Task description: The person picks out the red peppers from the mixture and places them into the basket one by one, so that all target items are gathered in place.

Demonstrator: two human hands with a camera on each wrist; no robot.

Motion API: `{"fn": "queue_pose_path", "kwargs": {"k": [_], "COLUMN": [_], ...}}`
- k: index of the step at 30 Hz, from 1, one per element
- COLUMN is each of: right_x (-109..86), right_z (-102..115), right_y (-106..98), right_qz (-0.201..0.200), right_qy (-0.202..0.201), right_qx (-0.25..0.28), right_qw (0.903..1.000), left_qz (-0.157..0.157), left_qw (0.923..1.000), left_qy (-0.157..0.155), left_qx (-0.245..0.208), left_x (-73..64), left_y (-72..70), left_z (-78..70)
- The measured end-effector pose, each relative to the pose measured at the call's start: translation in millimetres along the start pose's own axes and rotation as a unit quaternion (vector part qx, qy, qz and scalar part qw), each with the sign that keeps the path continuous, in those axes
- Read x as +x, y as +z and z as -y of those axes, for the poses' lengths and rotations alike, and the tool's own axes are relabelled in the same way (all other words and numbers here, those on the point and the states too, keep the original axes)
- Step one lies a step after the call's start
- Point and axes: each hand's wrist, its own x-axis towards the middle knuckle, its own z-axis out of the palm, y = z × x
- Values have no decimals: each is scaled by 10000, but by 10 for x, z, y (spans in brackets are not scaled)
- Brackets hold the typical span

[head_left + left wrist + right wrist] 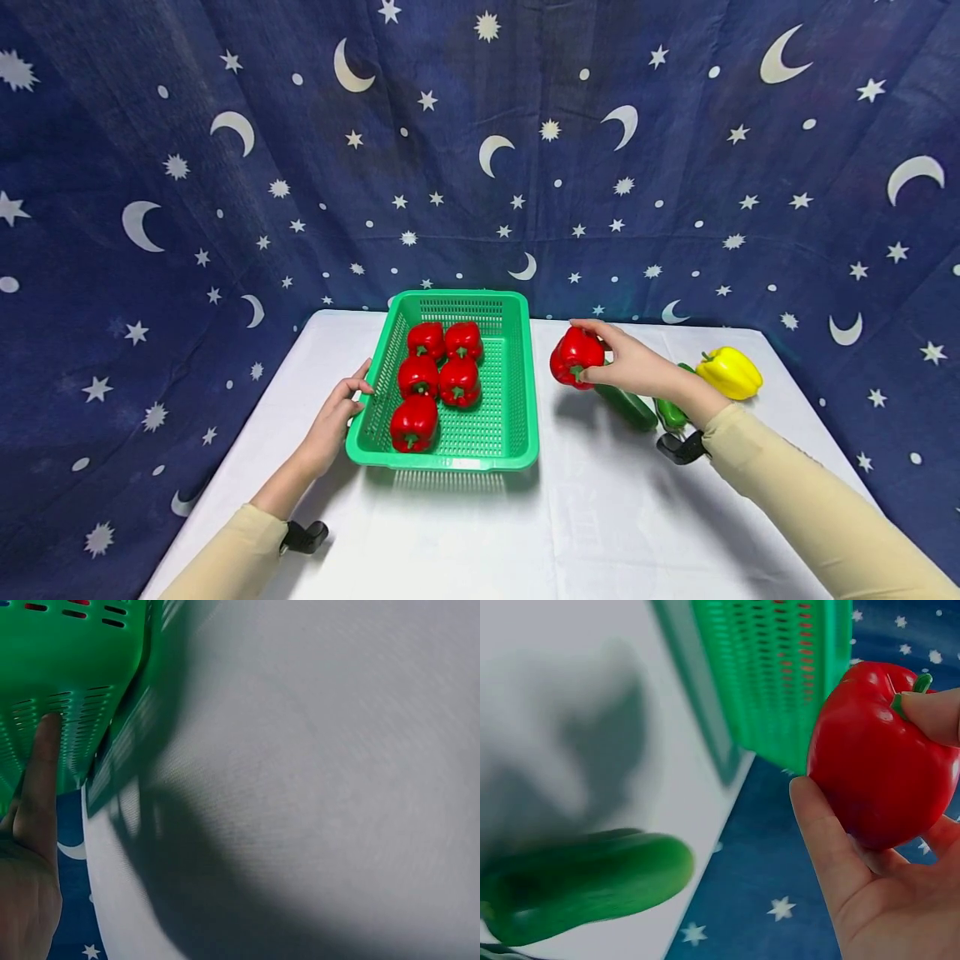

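Observation:
My right hand (pixel 630 362) holds a glossy red bell pepper (pixel 576 357) above the table, right of the green basket (pixel 527 392). In the right wrist view, the thumb presses by the pepper's green stem (pixel 922 682) and the fingers support its other side. Inside the basket, several red bell peppers (pixel 459 381) are grouped toward the left. My left hand (pixel 333 421) is at the basket's left side, fingertips right at the rim. One straight finger (pixel 45 761) lies against the slotted wall in the left wrist view.
Beneath the right hand lies a dark green cucumber (pixel 628 407). Farther right are a green pepper (pixel 670 412), partly hidden by the forearm, and a yellow bell pepper (pixel 731 372). A white cloth (pixel 450 542) covers the table; a blue star-and-moon curtain (pixel 450 167) hangs behind.

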Motion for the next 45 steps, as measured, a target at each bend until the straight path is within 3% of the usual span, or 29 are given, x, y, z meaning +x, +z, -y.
{"fn": "queue_pose_path", "kwargs": {"k": [20, 35, 40, 45], "right_x": [190, 325, 350, 377], "right_z": [553, 696, 731, 796], "right_y": [229, 427, 468, 530], "right_qz": [467, 910, 974, 1092], "right_qy": [-390, -690, -680, -749], "right_qx": [473, 697, 534, 51], "right_qw": [9970, 9910, 9915, 9912], "left_qz": [-28, -5, -4, -2], "left_qw": [9999, 10000, 10000, 10000], "left_qy": [-71, -30, -10, 28], "left_qx": [128, 89, 98, 70], "left_x": [-12, -16, -10, -6], "left_y": [1, 7, 4, -1], "left_z": [-4, -1, 4, 7]}}
